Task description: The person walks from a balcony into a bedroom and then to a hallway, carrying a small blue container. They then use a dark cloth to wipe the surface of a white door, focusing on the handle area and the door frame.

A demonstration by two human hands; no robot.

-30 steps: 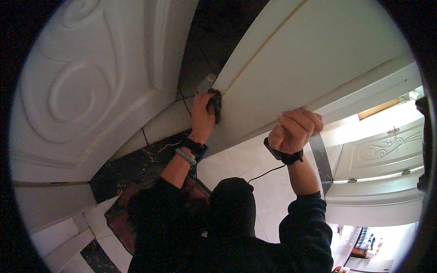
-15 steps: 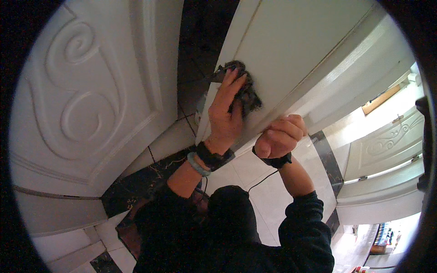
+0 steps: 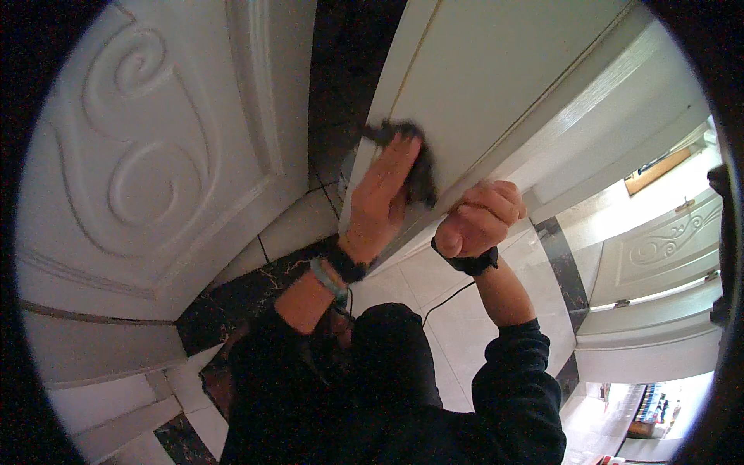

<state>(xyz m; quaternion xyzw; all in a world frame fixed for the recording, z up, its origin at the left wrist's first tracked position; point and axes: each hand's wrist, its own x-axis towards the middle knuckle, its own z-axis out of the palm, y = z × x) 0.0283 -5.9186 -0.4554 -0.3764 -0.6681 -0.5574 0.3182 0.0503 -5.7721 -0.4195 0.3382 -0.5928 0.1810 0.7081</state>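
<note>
Light enters from 3 o'clock, burning out the white wall (image 3: 593,192) there; more glare sits at 4 o'clock. The carved door (image 3: 167,139) at 10 o'clock lies in dim, soft grey shade, and the gap at 12 o'clock sinks nearly to black. Blur smears the left fingers (image 3: 400,159) and dark rag (image 3: 422,182). Grain speckles the shadows; the fisheye bends straight edges toward a black rim.

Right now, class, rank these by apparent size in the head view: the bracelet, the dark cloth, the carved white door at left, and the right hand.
Largest to smallest:
1. Carved white door
2. Right hand
3. Dark cloth, by its visible part; the left hand covers some
4. Bracelet
</note>
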